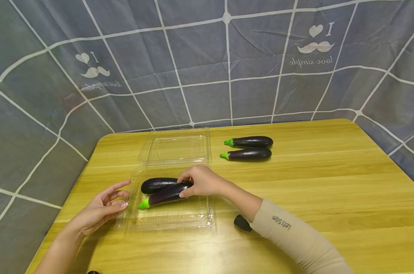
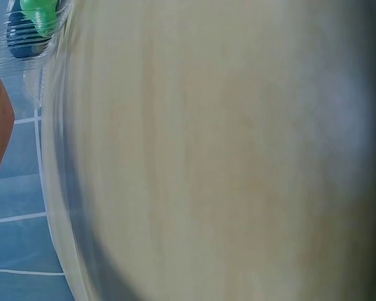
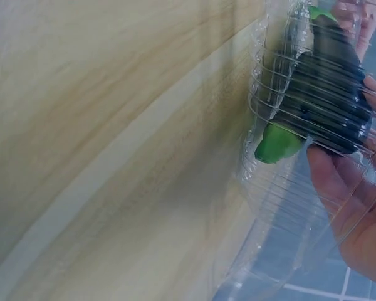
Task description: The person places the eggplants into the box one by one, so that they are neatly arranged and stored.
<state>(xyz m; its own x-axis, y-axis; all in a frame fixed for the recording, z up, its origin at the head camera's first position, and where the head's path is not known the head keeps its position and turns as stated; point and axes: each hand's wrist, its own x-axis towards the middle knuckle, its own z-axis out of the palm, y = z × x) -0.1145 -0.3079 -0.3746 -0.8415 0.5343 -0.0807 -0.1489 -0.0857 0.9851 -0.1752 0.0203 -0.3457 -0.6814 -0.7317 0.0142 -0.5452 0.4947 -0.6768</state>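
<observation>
A clear plastic clamshell box (image 1: 172,220) lies with its lid (image 1: 179,148) folded back toward the wall. My right hand (image 1: 201,180) grips the blunt end of an eggplant (image 1: 167,194) inside the base, thumb on the near side. This eggplant lies slanted, its green stem toward the lower left, against a second eggplant (image 1: 157,185). In the right wrist view, the second one's green stem (image 3: 279,143) shows through the ribbed wall, near the right fingers. My left hand (image 1: 102,207) is at the box's left edge with loosely bent fingers, holding nothing; contact is unclear.
Two more eggplants (image 1: 253,142) (image 1: 249,154) lie side by side at the back of the wooden table (image 1: 313,179), stems leftward. A small black object (image 1: 242,223) is beside the right sleeve. Grey checked cloth (image 1: 207,61) hangs behind the table.
</observation>
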